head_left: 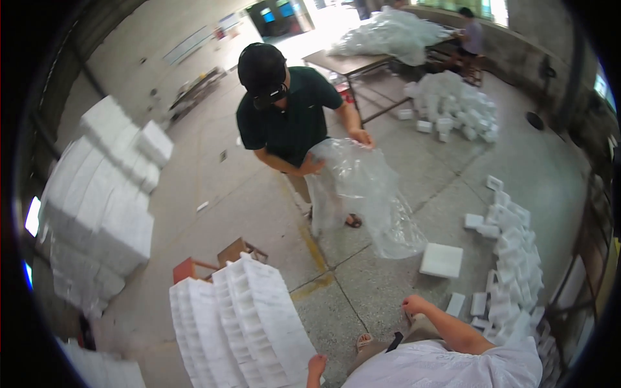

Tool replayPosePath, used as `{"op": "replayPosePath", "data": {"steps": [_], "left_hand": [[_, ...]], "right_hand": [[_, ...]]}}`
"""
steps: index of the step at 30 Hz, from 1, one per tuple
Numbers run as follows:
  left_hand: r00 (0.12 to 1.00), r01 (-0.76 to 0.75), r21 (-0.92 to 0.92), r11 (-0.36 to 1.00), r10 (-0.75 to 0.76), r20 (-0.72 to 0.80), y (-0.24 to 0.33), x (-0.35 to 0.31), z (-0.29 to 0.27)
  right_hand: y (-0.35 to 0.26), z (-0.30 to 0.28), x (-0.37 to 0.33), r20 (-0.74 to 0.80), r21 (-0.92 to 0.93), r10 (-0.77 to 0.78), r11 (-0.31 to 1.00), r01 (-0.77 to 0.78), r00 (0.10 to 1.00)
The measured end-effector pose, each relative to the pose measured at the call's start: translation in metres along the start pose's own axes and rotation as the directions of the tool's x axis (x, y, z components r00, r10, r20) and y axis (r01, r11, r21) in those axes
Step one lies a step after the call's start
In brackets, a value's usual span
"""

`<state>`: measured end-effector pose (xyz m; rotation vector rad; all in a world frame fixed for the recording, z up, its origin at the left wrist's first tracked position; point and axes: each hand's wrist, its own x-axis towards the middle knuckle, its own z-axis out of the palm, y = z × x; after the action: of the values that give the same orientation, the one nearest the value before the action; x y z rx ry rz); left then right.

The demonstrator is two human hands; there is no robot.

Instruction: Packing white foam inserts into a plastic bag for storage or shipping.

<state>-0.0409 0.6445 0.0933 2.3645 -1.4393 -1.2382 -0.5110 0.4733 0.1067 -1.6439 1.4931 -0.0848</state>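
My left hand (pixel 316 365) is low in the view with its fingers curled in, just right of a stack of white foam trays (pixel 255 320), and I see nothing in it. My right hand (pixel 414 304) hangs in front of my body, fingers curled, with no object showing in it. Nearest to it is a white foam slab (pixel 442 260) on the floor. Facing me, a co-worker (pixel 288 116) in a dark shirt and cap holds up a large clear plastic bag (pixel 369 187) with both hands. Its lower end hangs near the slab.
White foam pieces (pixel 511 239) lie heaped along the right, with another foam heap (pixel 453 107) farther back. Tall white foam stacks (pixel 97 200) line the left. A table (pixel 346 63) carries piled plastic bags (pixel 388 35); another person (pixel 471 39) is beside it. A red stool (pixel 192 269) stands behind the trays.
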Motion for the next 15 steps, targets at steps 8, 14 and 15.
{"op": "replayPosePath", "data": {"steps": [8,14,15], "left_hand": [[0.976,0.211,-0.350,0.913,-0.213,0.034,-0.051,-0.326,0.129],[0.956,0.194,-0.391,0.900,-0.263,-0.131,-0.154,-0.471,0.136],[0.961,0.166,-0.369,0.915,-0.234,-0.150,-0.158,-0.483,0.120]], "right_hand": [[-0.093,-0.125,-0.163,-0.811,0.140,-0.131,0.903,0.407,0.571],[-0.322,-0.177,-0.317,-0.869,-0.466,-0.494,0.801,0.377,-0.025],[-0.330,-0.172,-0.320,-0.858,-0.483,-0.512,0.776,0.407,-0.041]]}}
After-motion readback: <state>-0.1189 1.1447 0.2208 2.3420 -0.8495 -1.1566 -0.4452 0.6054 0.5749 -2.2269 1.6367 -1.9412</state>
